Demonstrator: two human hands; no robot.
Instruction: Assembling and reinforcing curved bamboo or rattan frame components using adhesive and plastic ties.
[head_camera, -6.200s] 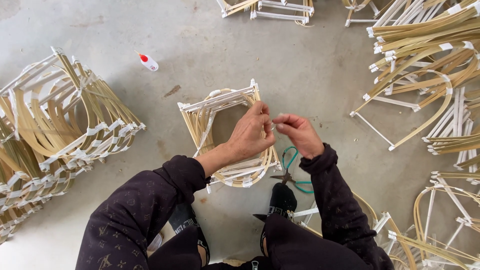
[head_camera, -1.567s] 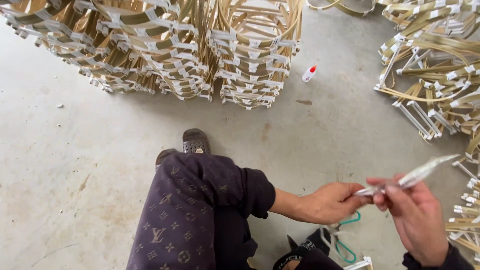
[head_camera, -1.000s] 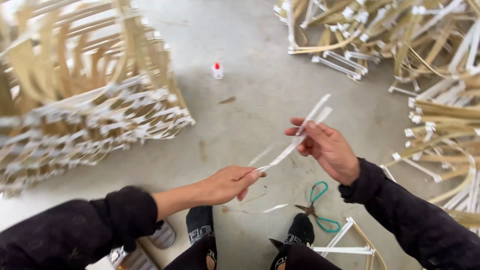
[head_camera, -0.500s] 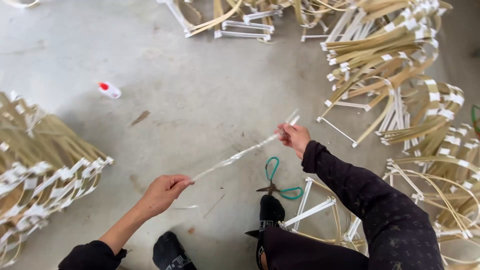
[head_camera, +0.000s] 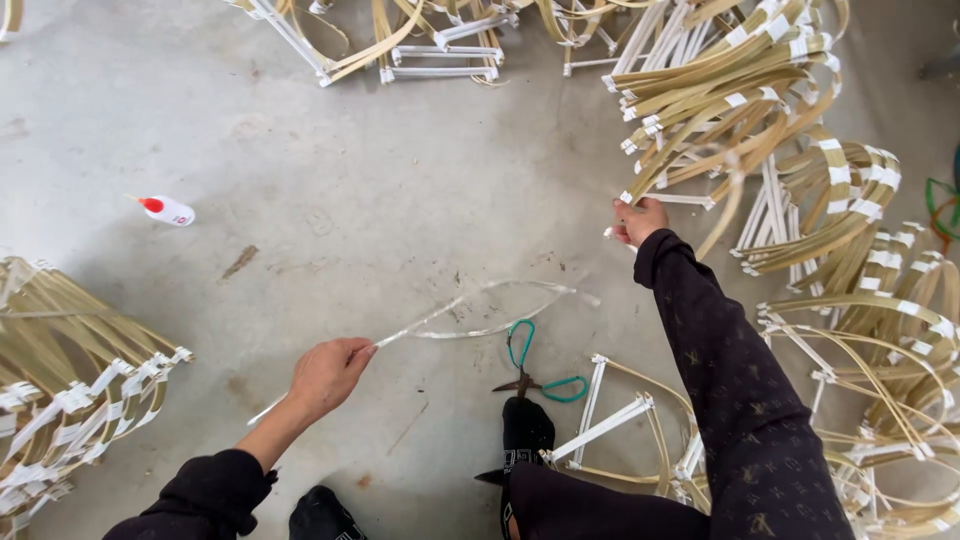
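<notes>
Right hand (head_camera: 640, 220) has moved off to grip frame pile (head_camera: 740, 100); left hand (head_camera: 325, 375) pinches thin strips (head_camera: 480, 310) w/ ends drooping free.

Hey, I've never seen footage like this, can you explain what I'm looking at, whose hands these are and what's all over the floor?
This is one picture from a camera worn on a person's head, looking down at their own two bare hands over a grey concrete floor. The left hand pinches thin pale strips, which look blurred. The right hand reaches out to a pile of bent cane frames bound with white tape, and seems to grip a piece at its edge. Between the arms lie scissors with green handles. Another stack of frames sits to the left, and a small white bottle with a red cap lies farther off.
</notes>
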